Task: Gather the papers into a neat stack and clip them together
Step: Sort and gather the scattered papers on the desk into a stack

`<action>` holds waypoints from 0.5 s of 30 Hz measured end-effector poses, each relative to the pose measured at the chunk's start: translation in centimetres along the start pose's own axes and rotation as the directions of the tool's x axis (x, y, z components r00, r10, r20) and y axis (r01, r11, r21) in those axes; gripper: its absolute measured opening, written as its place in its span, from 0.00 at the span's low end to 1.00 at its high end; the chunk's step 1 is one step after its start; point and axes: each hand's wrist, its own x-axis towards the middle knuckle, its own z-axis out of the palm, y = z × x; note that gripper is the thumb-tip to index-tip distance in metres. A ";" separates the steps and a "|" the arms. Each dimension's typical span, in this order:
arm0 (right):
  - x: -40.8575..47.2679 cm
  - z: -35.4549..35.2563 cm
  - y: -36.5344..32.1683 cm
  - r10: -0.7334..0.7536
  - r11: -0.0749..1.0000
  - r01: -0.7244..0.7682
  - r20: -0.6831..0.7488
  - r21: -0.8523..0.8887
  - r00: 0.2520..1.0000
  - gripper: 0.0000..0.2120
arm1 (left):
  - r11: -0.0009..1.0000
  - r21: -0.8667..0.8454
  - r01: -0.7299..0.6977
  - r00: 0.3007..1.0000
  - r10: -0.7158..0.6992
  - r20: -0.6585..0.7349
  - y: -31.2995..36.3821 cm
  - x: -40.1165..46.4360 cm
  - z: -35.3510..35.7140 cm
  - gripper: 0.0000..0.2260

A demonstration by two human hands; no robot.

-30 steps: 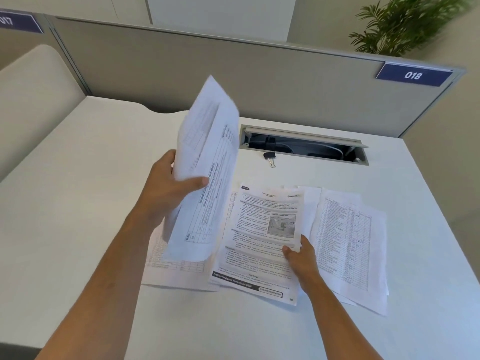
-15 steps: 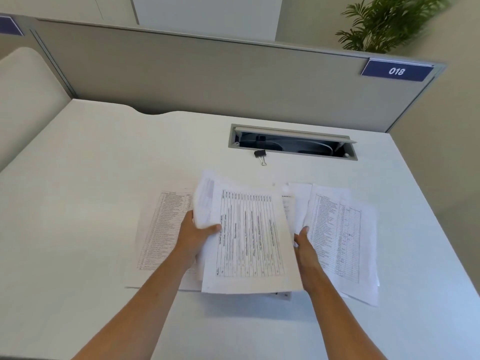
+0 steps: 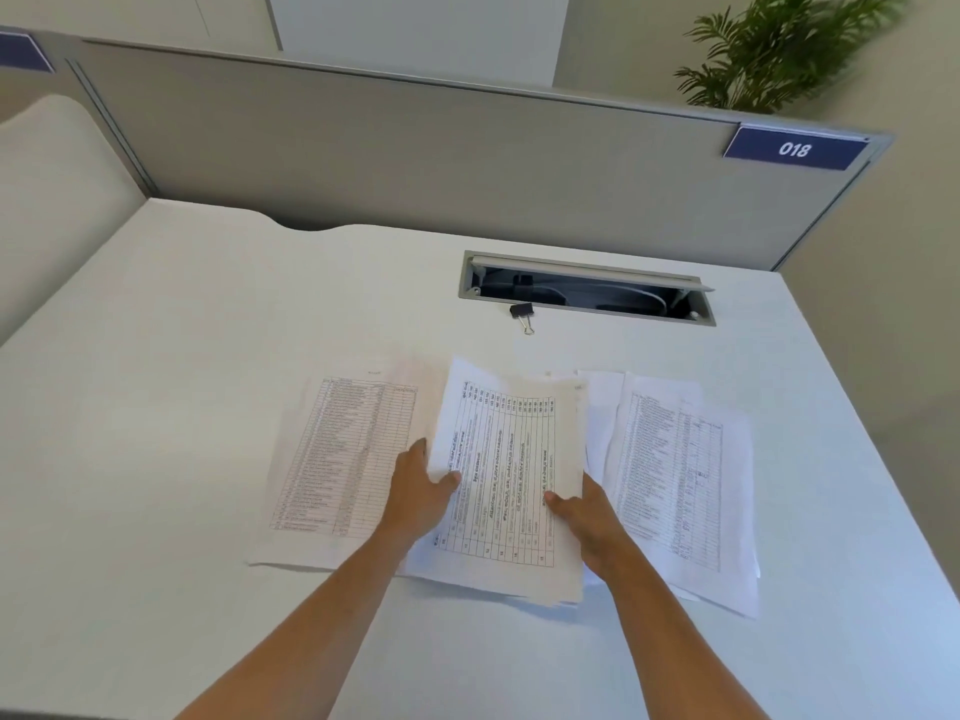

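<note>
A small stack of printed sheets (image 3: pixel 506 480) with a table on top lies in the middle of the white desk (image 3: pixel 156 407). My left hand (image 3: pixel 418 493) grips its left edge, thumb on top. My right hand (image 3: pixel 589 522) grips its right edge, thumb on the top sheet. One printed list sheet (image 3: pixel 337 459) lies flat to the left, partly under the stack. More list sheets (image 3: pixel 680 475) lie spread to the right. A black binder clip (image 3: pixel 523 314) sits on the desk beyond the papers, apart from both hands.
An open cable hatch (image 3: pixel 587 291) is sunk into the desk just behind the clip. A grey partition (image 3: pixel 415 158) with a blue "018" label (image 3: pixel 794 149) closes off the far edge. A plant (image 3: pixel 779 44) stands behind it at the right.
My left hand brought the raised sheets down onto the middle pile. My right hand moved from the pile's lower part to its right edge and took hold there.
</note>
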 end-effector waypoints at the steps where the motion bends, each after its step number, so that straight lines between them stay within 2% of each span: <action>1: 0.0 0.0 0.1 -0.004 1.000 0.004 -0.004 -0.012 1.000 0.19 | 1.000 0.029 0.010 1.000 -0.009 -0.024 -0.1 0.1 -0.2 0.27; 3: 0.0 -0.1 0.1 -0.021 0.999 0.020 -0.011 -0.032 1.000 0.18 | 0.993 0.116 0.014 0.989 0.003 -0.145 -0.1 0.2 -1.0 0.29; 5: 0.1 -0.4 0.1 -0.040 0.999 0.039 -0.031 -0.036 0.999 0.18 | 0.959 0.282 0.039 0.947 0.054 -0.316 -0.3 0.2 -2.3 0.26; 6: 0.1 -0.6 0.1 -0.044 0.999 0.043 -0.044 -0.026 0.998 0.18 | 0.929 0.361 0.086 0.916 0.069 -0.396 -0.7 0.4 -3.1 0.24; 8: 0.2 -0.9 0.1 -0.043 0.999 0.043 -0.067 -0.009 0.997 0.18 | 0.895 0.389 0.218 0.856 0.016 -0.516 -1.7 0.7 -4.8 0.25; 12: 0.5 -1.3 0.2 -0.031 0.999 0.029 -0.107 -0.014 0.994 0.17 | 0.845 0.309 0.436 0.792 -0.198 -0.578 -4.0 1.2 -7.5 0.36; 15: 0.8 -1.3 0.2 -0.020 0.999 0.014 -0.136 -0.042 0.991 0.17 | 0.824 0.294 0.484 0.790 -0.267 -0.552 -5.1 1.4 -8.6 0.45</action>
